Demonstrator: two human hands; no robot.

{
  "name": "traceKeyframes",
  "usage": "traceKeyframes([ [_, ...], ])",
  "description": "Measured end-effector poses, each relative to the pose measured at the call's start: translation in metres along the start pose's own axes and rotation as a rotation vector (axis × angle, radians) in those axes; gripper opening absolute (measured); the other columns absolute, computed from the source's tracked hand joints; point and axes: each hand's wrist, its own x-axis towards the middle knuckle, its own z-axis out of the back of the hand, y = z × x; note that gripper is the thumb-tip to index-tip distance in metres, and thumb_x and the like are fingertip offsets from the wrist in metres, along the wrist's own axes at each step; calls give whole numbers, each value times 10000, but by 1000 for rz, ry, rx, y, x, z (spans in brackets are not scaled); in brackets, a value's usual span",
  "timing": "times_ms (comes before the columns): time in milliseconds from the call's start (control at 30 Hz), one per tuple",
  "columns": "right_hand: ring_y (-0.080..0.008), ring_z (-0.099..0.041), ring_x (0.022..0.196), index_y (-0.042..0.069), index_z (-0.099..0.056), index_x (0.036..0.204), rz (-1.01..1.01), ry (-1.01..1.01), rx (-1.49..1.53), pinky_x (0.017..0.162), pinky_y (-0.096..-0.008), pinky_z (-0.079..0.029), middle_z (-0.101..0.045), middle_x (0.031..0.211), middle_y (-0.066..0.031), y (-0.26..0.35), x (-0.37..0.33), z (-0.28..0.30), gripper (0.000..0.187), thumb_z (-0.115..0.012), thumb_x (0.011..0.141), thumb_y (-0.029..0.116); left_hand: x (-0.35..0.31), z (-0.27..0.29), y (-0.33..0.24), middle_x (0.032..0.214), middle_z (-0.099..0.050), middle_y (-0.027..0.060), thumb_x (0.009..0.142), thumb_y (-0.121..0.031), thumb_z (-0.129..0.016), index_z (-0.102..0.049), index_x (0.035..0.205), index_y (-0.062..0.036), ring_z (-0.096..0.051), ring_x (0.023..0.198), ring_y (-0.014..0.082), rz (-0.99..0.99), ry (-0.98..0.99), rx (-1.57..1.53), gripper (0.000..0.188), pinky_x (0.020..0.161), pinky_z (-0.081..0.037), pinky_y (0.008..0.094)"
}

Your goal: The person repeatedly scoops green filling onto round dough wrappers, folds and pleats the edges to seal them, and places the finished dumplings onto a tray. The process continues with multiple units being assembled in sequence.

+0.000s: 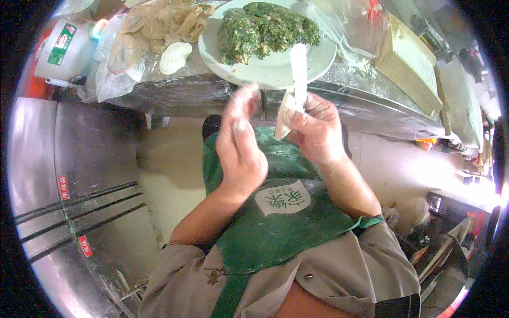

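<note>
My left hand (241,146) is raised over my apron with its fingers stretched out and nothing visible in it; the fingertips are a little blurred. Opposite it, my right hand (321,127) is closed around a flat white spatula (299,69), whose blade points up. The same hand pinches a pale, floury dough wrapper (284,116) that hangs toward the left hand. Just beyond both hands, a large round plate (209,50) carries a mound of chopped green filling (265,33). A pale oval piece of dough (175,58) lies left of the plate.
Crumpled plastic bags (159,26) lie at the counter's left, beside a white tub (61,50) with a green label. Right of the plate are a clear bag (350,26) and a cream-coloured box (405,63). Steel doors (95,143) stand at my left, below the floury counter edge (175,95).
</note>
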Motion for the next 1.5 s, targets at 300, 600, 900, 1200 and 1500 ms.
traceKeyframes([
  [300, -87, -543, 733, -45, -608, 1194, -1, -6, -297, 661, -239, -473, -620, 882, -15, 11, -4, -7, 272, -505, 984, 94, -5, -14, 14, 1225, -599, 122, 950, -128, -543, -473, 1334, 36, -589, 1126, 210, 485, 53, -848, 423, 997, -457, 359],
  [600, -344, -672, 832, 175, -707, 1147, 478, -226, -1607, 760, -398, -526, -686, 903, -179, 78, 64, 47, 275, -583, 902, 171, -7, 3, 41, 1279, -603, 141, 944, -242, -561, -509, 1316, -45, -590, 1175, 298, 635, -63, -928, 424, 1001, -475, 448],
  [900, -345, -661, 811, 145, -714, 1111, 236, -27, -1815, 744, -384, -508, -675, 935, -193, 83, 78, 36, 258, -624, 882, 223, 1, 5, 50, 1267, -608, 161, 948, -225, -542, -512, 1295, 0, -600, 1159, 334, 683, -52, -843, 414, 973, -491, 452],
  [1200, -393, -656, 838, 124, -716, 1082, 106, 57, -1602, 747, -443, -531, -683, 907, -196, 78, 43, 9, 243, -590, 904, 230, 15, 2, 54, 1247, -608, 156, 943, -262, -519, -493, 1303, 13, -593, 1139, 297, 508, -48, -996, 453, 1007, -449, 416],
  [1500, -310, -606, 650, 149, -676, 1198, 462, 133, -1731, 567, -384, -504, -562, 754, -102, 8, -13, -4, 387, -669, 822, 55, 23, 8, 27, 1195, -628, 125, 996, -207, -367, -529, 1238, -27, -604, 1080, 266, 609, -228, -1070, 343, 934, -472, 426],
])
